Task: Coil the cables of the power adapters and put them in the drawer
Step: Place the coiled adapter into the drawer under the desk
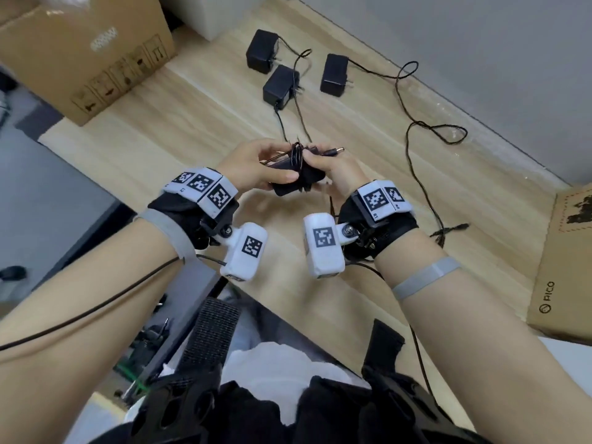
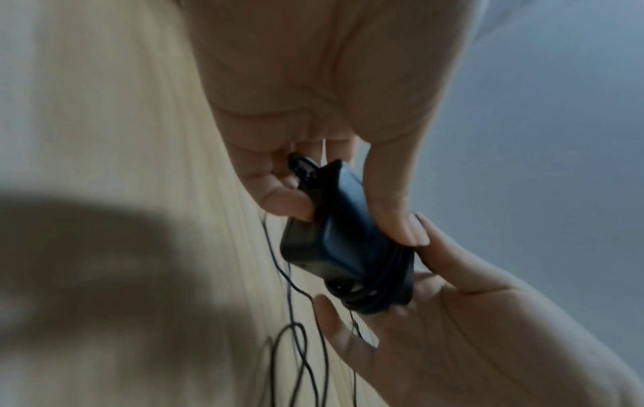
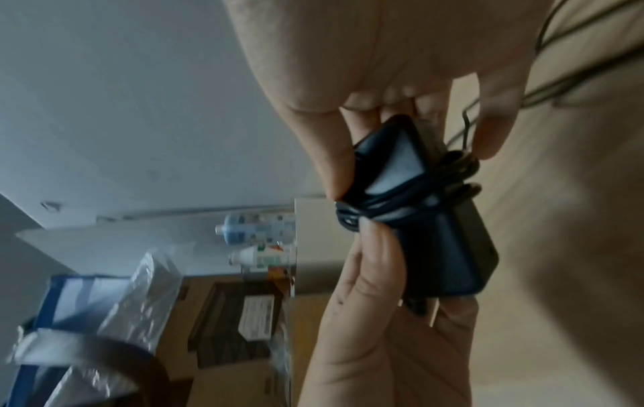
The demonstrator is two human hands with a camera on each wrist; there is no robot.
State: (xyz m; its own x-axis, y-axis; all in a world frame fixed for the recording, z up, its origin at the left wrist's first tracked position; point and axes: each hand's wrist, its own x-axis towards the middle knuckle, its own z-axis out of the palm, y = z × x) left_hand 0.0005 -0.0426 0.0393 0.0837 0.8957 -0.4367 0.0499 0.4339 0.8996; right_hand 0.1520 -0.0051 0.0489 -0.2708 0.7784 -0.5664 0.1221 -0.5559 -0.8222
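Note:
A black power adapter point(image 1: 290, 184) is held over the wooden table, its cable coiled round its middle point(image 1: 297, 158) and the barrel plug point(image 1: 334, 151) sticking out to the right. My left hand point(image 1: 275, 165) grips the adapter's left end between thumb and fingers. My right hand point(image 1: 320, 168) pinches its right end at the coil. In the left wrist view the adapter point(image 2: 334, 239) sits under my left thumb point(image 2: 394, 198). In the right wrist view the wound cable point(image 3: 394, 203) crosses the adapter point(image 3: 446, 247). Three more adapters point(image 1: 261, 51) point(image 1: 280, 86) point(image 1: 334, 75) lie further back.
Their loose cables point(image 1: 413, 129) trail across the table towards me and to the right. One cardboard box point(image 1: 80, 52) stands at the back left, another point(image 1: 563, 261) at the right edge. A grey wall point(image 1: 480, 43) runs behind the table.

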